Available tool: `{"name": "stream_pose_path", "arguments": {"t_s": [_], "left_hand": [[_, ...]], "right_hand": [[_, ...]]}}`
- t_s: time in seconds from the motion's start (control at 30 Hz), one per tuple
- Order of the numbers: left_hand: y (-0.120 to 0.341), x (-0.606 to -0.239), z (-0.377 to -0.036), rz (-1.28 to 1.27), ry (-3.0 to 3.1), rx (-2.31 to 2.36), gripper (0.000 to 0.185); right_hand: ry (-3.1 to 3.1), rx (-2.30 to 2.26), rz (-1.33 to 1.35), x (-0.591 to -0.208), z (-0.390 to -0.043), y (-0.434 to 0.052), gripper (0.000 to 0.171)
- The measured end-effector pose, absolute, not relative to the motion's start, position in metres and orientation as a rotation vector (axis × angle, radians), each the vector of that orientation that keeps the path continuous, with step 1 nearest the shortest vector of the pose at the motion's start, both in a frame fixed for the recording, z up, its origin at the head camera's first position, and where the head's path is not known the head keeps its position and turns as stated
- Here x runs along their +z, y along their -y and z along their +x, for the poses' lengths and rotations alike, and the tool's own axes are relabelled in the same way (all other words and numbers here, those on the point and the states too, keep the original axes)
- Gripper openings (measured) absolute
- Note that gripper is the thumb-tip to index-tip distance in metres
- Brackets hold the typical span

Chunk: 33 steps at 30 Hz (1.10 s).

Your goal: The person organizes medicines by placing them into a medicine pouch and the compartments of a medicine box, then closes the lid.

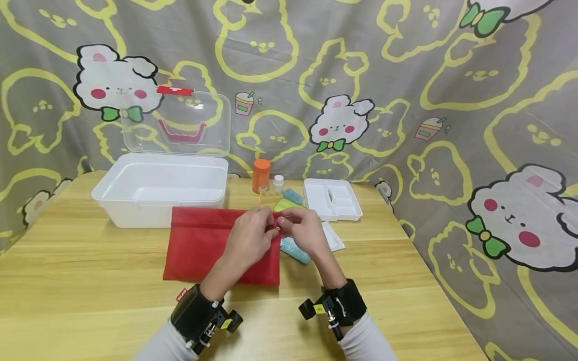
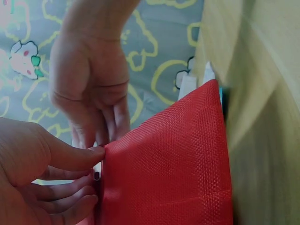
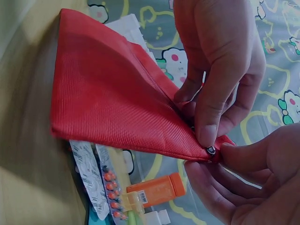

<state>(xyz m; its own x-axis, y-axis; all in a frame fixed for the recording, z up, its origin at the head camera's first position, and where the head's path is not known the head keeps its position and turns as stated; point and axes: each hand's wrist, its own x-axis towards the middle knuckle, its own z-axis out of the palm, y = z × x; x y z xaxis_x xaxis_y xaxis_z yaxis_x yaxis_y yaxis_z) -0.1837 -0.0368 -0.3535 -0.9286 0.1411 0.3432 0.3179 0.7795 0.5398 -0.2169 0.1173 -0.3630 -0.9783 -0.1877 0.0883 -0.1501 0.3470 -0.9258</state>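
Observation:
A red zippered pouch (image 1: 198,255) is held up by its top right corner over the wooden table. My left hand (image 1: 253,233) grips the top edge, its thumb right beside the small metal zipper pull (image 3: 211,150). With thumb and fingers my right hand (image 1: 305,231) pinches the corner at the zipper's end. The zipper line runs along the pouch's upper edge and looks closed where it shows. In the right wrist view, blister packs (image 3: 110,187) with orange pills lie beyond the pouch's side.
A white plastic box (image 1: 162,215) with its clear lid (image 1: 212,120) raised stands back left. Behind the pouch are an orange bottle (image 1: 261,176), a small white-capped bottle (image 1: 278,181) and a light blue packet (image 1: 295,250). A white compartment case (image 1: 347,200) lies back right.

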Motion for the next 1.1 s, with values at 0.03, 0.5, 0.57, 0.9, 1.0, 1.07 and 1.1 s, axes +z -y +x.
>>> {"name": "stream_pose_path", "arguments": {"t_s": [0.03, 0.5, 0.57, 0.9, 1.0, 1.07, 1.1], "left_hand": [[0.036, -0.354, -0.184, -0.351, 2.684, -0.886, 0.025], [0.031, -0.364, -0.185, -0.387, 2.625, -0.793, 0.021], [0.032, -0.365, -0.185, -0.389, 2.616, -0.801, 0.021], [0.032, -0.364, -0.185, -0.377, 2.686, -0.772, 0.02], [0.031, -0.364, -0.186, -0.38, 2.708, -0.767, 0.019], [0.032, -0.363, -0.186, -0.379, 2.715, -0.779, 0.019], [0.032, -0.363, -0.186, -0.38, 2.719, -0.785, 0.018]], "right_hand": [[-2.554, -1.749, -0.32, -0.362, -0.217, -0.117, 0.017], [-2.577, -1.762, -0.328, -0.361, -0.212, -0.116, 0.019], [-2.578, -1.767, -0.322, -0.361, -0.213, -0.115, 0.019], [-2.579, -1.773, -0.307, -0.36, -0.212, -0.115, 0.018], [-2.586, -1.771, -0.305, -0.36, -0.212, -0.114, 0.018], [-2.589, -1.771, -0.304, -0.361, -0.212, -0.114, 0.018], [-2.595, -1.768, -0.305, -0.361, -0.213, -0.114, 0.018]]}}
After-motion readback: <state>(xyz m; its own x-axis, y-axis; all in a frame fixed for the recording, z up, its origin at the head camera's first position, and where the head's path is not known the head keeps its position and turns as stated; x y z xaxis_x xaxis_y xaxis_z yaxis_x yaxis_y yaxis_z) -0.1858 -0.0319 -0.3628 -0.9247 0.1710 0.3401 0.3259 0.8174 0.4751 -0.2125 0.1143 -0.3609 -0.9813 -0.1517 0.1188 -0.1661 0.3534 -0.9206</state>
